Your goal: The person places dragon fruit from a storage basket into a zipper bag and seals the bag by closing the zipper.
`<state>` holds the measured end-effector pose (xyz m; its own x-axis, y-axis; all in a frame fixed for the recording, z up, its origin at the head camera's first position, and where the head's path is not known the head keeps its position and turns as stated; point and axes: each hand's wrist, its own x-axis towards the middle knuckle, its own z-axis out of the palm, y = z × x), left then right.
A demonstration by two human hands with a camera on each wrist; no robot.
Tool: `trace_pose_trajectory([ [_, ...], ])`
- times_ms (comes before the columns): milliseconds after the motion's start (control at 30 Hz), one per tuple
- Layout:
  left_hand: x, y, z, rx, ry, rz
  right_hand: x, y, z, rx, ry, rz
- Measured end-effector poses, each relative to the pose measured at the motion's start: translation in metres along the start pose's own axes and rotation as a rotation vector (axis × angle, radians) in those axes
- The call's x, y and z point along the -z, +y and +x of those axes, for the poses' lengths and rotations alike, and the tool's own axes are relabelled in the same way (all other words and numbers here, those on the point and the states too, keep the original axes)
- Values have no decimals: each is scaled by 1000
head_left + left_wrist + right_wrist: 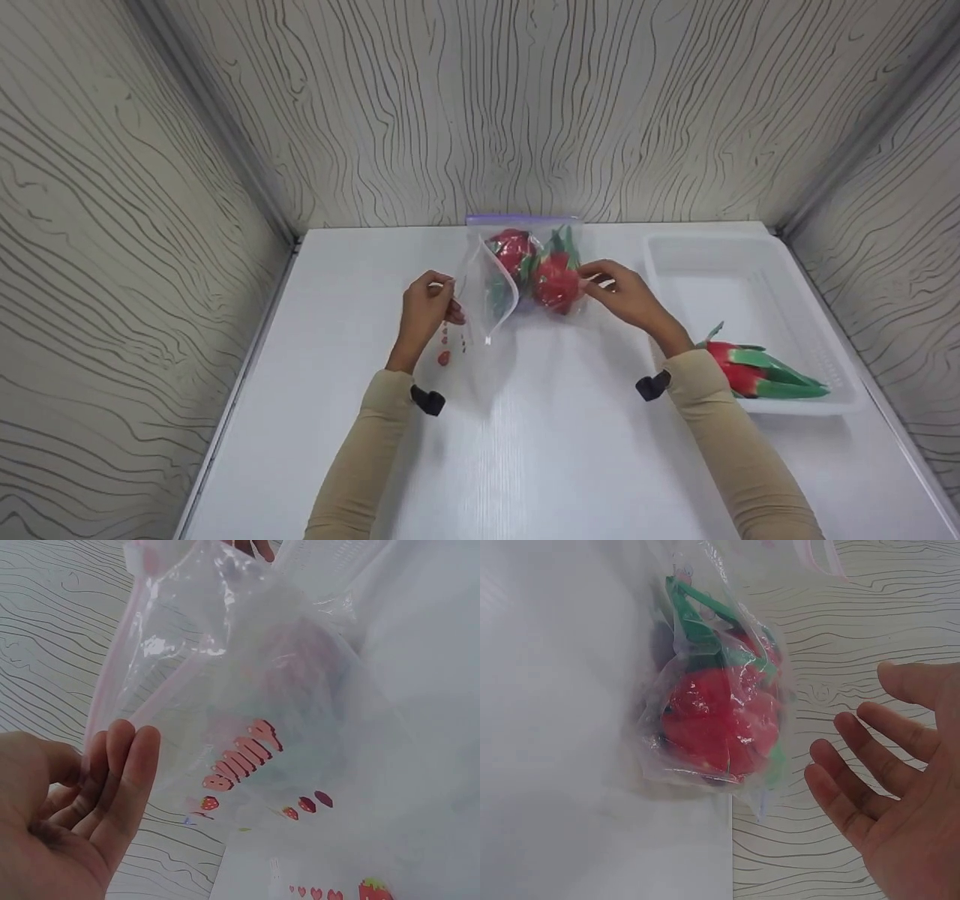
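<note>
While the left hand (429, 304) pinches the edge of a clear bag (240, 694) containing two dragon fruits (556, 285) at the table's (570, 450) far side, the right hand (904, 776) is spread beside it, apparently without touching; a third fruit (742, 369) lies in a tray (720, 296).

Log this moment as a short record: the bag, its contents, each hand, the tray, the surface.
Bag: clear plastic zip bag, printed, mouth gaping
Contents: two dragon fruits, red and green
Left hand: pinches the bag's edge
Right hand: fingers extended beside the bag; contact unclear
Tray: white plastic, holding a third dragon fruit
Surface: white table
</note>
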<state>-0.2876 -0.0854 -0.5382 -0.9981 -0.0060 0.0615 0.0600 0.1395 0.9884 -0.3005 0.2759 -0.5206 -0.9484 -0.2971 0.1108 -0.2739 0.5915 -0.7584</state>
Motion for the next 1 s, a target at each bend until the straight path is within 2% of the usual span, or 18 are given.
trace_pose_trajectory([
  [200, 0, -1, 1, -19, -7, -1, 9, 5, -4, -8, -10, -25],
  [733, 1, -1, -1, 2, -5, 18, 35, 14, -18, -32, -24, -78],
  [1000, 1, -1, 0, -10, -5, 16, 47, 17, -27, -52, -22, -106],
])
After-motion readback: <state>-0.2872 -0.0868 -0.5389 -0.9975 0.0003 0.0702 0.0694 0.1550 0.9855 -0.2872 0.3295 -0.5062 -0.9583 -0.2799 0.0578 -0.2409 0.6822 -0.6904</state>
